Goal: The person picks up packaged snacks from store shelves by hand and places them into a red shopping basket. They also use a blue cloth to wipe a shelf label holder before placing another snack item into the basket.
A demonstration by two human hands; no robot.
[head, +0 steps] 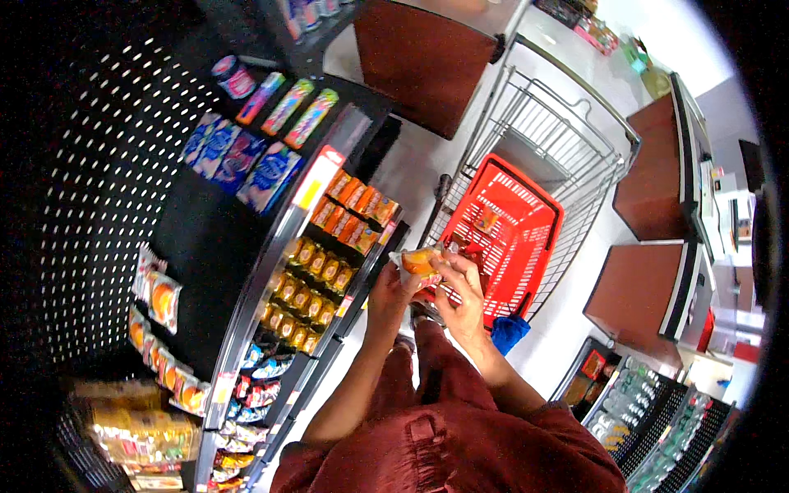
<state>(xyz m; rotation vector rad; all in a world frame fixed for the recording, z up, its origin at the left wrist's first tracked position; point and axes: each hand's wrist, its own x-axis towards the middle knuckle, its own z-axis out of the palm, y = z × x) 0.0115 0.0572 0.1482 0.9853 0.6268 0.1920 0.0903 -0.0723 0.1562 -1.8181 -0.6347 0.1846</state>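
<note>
Between my two hands is a clear-wrapped bun (420,261), golden brown inside its plastic. My left hand (389,289) grips its lower left side, and my right hand (461,296) has its fingers on the right end. Just beyond my hands, a red plastic shopping basket (548,222) rests in a metal shopping cart (585,123). Inside the basket lies a small wrapped item (486,219), with darker and red packages partly hidden by my right hand. A blue cloth-like item (510,333) hangs at the basket's near corner.
To the left, a black perforated store shelf (203,246) holds wrapped buns (163,302) and blue packs (240,160). Lower tiers carry orange boxes (354,206) and gold-wrapped sweets (308,289). Brown counters (653,166) stand right, above a rack of bottles (635,394).
</note>
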